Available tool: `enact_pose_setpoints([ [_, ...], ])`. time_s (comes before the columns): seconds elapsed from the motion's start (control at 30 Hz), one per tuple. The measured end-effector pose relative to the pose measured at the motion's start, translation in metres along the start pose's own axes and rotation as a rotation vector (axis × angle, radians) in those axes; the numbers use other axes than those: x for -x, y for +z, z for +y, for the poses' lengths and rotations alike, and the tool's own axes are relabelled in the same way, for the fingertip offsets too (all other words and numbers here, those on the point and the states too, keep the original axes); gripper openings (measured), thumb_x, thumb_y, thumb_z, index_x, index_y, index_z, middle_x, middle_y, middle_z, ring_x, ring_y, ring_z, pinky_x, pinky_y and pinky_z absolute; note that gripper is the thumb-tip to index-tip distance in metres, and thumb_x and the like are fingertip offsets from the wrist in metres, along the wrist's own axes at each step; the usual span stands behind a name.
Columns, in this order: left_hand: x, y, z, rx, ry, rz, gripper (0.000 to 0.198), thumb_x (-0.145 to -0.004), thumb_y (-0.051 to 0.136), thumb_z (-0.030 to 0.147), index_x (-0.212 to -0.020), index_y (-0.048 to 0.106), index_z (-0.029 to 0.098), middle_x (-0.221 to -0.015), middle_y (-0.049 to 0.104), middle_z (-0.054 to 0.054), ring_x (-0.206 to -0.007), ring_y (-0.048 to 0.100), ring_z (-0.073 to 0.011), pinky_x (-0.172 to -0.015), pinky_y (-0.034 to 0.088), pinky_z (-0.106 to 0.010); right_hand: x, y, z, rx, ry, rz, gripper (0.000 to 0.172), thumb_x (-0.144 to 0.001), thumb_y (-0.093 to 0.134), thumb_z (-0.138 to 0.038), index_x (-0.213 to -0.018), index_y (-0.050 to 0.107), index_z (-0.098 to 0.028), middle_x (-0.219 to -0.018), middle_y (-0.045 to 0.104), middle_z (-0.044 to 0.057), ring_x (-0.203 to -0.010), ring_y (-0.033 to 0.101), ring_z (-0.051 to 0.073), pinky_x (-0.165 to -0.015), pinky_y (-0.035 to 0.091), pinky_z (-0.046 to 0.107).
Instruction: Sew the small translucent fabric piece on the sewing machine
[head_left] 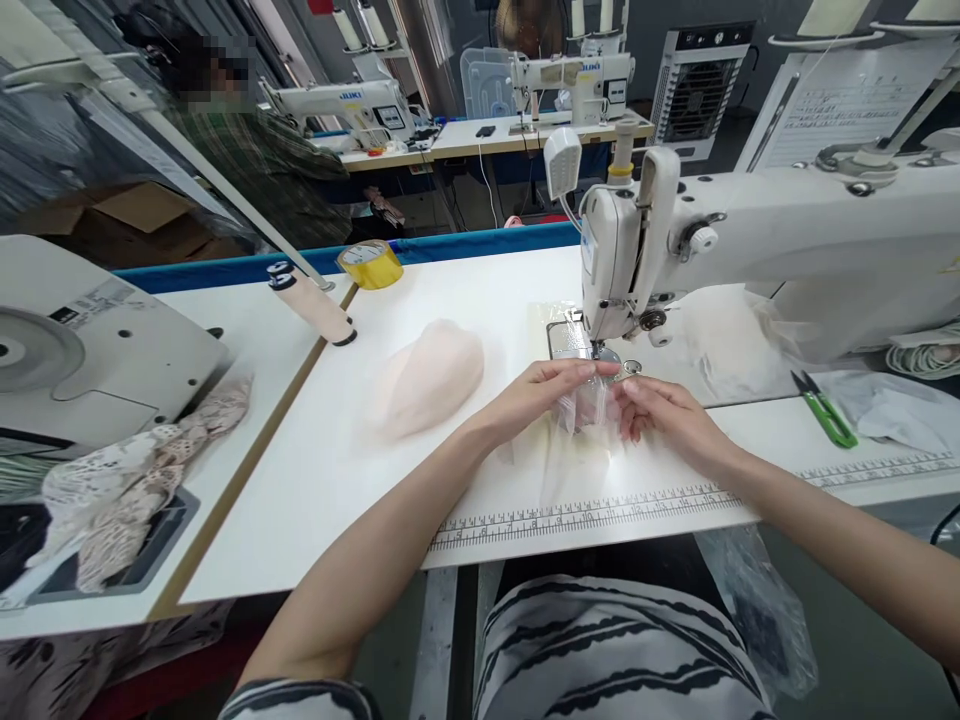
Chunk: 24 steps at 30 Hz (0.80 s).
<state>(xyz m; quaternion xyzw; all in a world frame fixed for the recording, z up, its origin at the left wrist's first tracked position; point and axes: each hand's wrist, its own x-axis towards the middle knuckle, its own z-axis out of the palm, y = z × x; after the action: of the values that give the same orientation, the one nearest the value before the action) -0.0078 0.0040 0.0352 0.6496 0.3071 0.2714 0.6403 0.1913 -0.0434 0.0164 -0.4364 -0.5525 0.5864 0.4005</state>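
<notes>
Under the needle of a white sewing machine lies a piece of thin, see-through fabric, pale and slightly shiny. My left hand is at its left side, fingers stretched toward the needle and closed on the fabric's upper part. On the other side my right hand pinches the fabric's right edge between thumb and curled fingers. The fabric's lower end trails over the white tabletop toward the printed ruler. My fingers partly hide the presser foot and the seam line.
Left of my hands lies a sheer peach fabric piece. Beyond it are a thread cone and a yellow tape roll. Green thread snips and folded pale fabric lie right. A co-worker sits across the table.
</notes>
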Motion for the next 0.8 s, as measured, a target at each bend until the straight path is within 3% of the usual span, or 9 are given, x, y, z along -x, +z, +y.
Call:
enact_pose_setpoints([
  [0.13, 0.0, 0.0, -0.001, -0.005, 0.023, -0.003, 0.035, -0.091, 0.05, 0.045, -0.115, 0.066, 0.025, -0.114, 0.067, -0.006, -0.109, 0.058, -0.0191, -0.101, 0.038, -0.034, -0.009, 0.0, -0.009, -0.048, 0.028, -0.079, 0.037, -0.082, 0.059, -0.054, -0.077, 0.064, -0.017, -0.075, 0.062, 0.004, -0.065, 0.059, 0.015, -0.056, 0.047, 0.028],
  [0.33, -0.001, -0.003, -0.004, 0.002, 0.016, 0.014, 0.035, -0.089, 0.054, 0.046, -0.112, 0.068, 0.024, -0.116, 0.066, -0.006, -0.113, 0.057, -0.0205, -0.101, 0.038, -0.034, -0.017, -0.003, -0.012, 0.026, -0.025, -0.098, 0.029, -0.077, 0.067, -0.046, -0.066, 0.065, -0.02, -0.071, 0.063, 0.003, -0.06, 0.056, 0.012, -0.054, 0.047, 0.026],
  [0.43, -0.001, -0.005, -0.004, 0.039, -0.002, 0.001, 0.034, -0.088, 0.055, 0.045, -0.113, 0.067, 0.024, -0.12, 0.064, -0.007, -0.094, 0.065, -0.018, -0.091, 0.045, -0.033, -0.017, -0.006, -0.014, 0.015, -0.026, -0.11, 0.028, -0.077, 0.068, -0.045, -0.066, 0.065, -0.019, -0.065, 0.062, 0.001, -0.057, 0.056, 0.011, -0.052, 0.046, 0.025],
  [0.53, -0.002, -0.008, -0.005, 0.1, -0.072, -0.051, 0.035, -0.087, 0.059, 0.042, -0.117, 0.062, 0.024, -0.107, 0.068, -0.006, -0.069, 0.067, -0.0138, -0.078, 0.049, -0.032, -0.017, -0.009, -0.014, 0.003, -0.002, -0.121, 0.029, -0.077, 0.068, -0.046, -0.068, 0.065, -0.018, -0.064, 0.063, 0.001, -0.056, 0.059, 0.012, -0.051, 0.048, 0.024],
  [0.67, -0.002, -0.011, -0.004, 0.105, -0.132, -0.08, 0.032, -0.079, 0.068, 0.04, -0.103, 0.063, 0.018, -0.092, 0.068, -0.005, -0.067, 0.066, -0.0144, -0.07, 0.048, -0.028, -0.02, -0.012, -0.011, -0.015, 0.045, -0.138, 0.03, -0.077, 0.068, -0.047, -0.074, 0.066, -0.018, -0.064, 0.067, 0.002, -0.056, 0.063, 0.014, -0.051, 0.051, 0.026],
  [0.8, -0.001, -0.011, 0.0, 0.071, -0.194, -0.193, 0.03, -0.074, 0.073, 0.037, -0.094, 0.062, 0.017, -0.085, 0.064, -0.002, -0.06, 0.064, -0.0123, -0.053, 0.042, -0.022, -0.022, -0.011, -0.01, -0.054, 0.084, -0.144, 0.029, -0.076, 0.069, -0.047, -0.075, 0.065, -0.018, -0.063, 0.068, 0.002, -0.054, 0.065, 0.015, -0.048, 0.051, 0.025],
])
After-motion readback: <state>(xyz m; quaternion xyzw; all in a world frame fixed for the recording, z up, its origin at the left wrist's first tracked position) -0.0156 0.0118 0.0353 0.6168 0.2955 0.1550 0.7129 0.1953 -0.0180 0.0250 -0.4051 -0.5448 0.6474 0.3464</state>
